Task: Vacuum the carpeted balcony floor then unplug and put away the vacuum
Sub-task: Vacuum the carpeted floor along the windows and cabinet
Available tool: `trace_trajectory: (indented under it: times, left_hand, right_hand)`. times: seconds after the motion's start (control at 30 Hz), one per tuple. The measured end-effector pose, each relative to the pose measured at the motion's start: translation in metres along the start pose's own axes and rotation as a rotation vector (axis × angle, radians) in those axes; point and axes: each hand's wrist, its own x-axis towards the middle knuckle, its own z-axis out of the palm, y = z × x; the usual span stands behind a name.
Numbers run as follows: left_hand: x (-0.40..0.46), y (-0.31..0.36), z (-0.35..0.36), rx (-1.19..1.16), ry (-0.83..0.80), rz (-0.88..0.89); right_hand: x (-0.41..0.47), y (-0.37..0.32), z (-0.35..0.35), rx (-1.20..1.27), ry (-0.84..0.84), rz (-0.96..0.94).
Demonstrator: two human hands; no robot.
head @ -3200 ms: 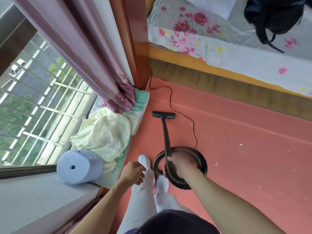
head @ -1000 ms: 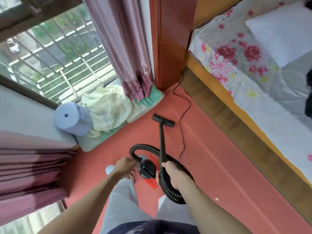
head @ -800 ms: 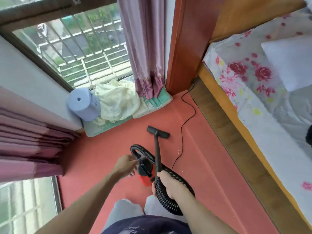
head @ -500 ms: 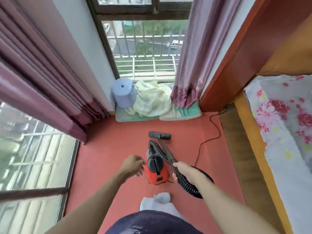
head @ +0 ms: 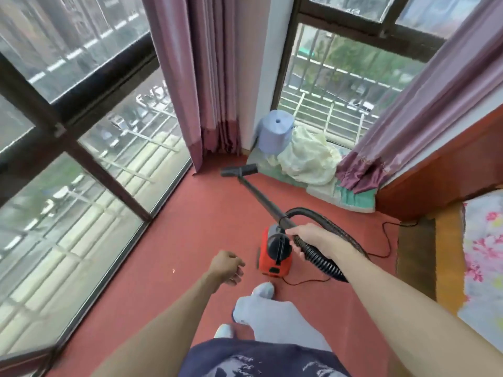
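Red carpet (head: 206,229): my right hand (head: 309,238) grips the wand (head: 258,197), fingers wrapped, reaching the nozzle (head: 239,170) into the far corner; left hand (head: 226,268) loosely curled, free; canister (head: 275,257) near my feet.

head-worn view, facing down, carpet (head: 190,240) near

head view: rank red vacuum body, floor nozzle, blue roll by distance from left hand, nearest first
1. red vacuum body, just right of the left hand.
2. floor nozzle, ahead by the curtain corner.
3. blue roll, beyond the nozzle at the window.
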Motion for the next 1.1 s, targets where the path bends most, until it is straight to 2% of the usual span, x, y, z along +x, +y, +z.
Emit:
trace_trajectory:
  times: [0.23,0.37,0.47,0.63,0.73,0.8,0.93,1.1]
  left_hand:
    - [-0.037,-0.060,-0.008,-0.250,0.187,-0.069]
    - [-0.062,-0.093,0.018,-0.391,0.303,-0.129]
    - [-0.084,-0.111,0.051,-0.526,0.407,-0.206]
    - [-0.103,-0.133,0.135,-0.674,0.474,-0.339]
    - [-0.105,-0.133,0.188,-0.690,0.465,-0.378]
    - [-0.102,-0.122,0.212,-0.689,0.446,-0.363]
    - [-0.097,-0.098,0.249,-0.711,0.427,-0.297]
    - [-0.108,-0.090,0.275,-0.728,0.430,-0.277]
  right_hand:
    - [0.015,0.046,0.080,-0.345,-0.115,0.065]
    - [0.030,0.091,0.090,-0.611,-0.196,0.143]
    - [0.046,0.121,0.068,-0.846,-0.231,0.187]
    - [0.062,0.144,-0.012,-1.217,-0.194,-0.019]
    - [0.055,0.142,-0.076,-1.372,-0.200,-0.013]
    - [0.054,0.136,-0.113,-1.428,-0.196,0.003]
    - [0.060,0.116,-0.148,-1.378,-0.196,0.092]
    - [0.065,0.114,-0.119,-1.297,-0.209,0.122]
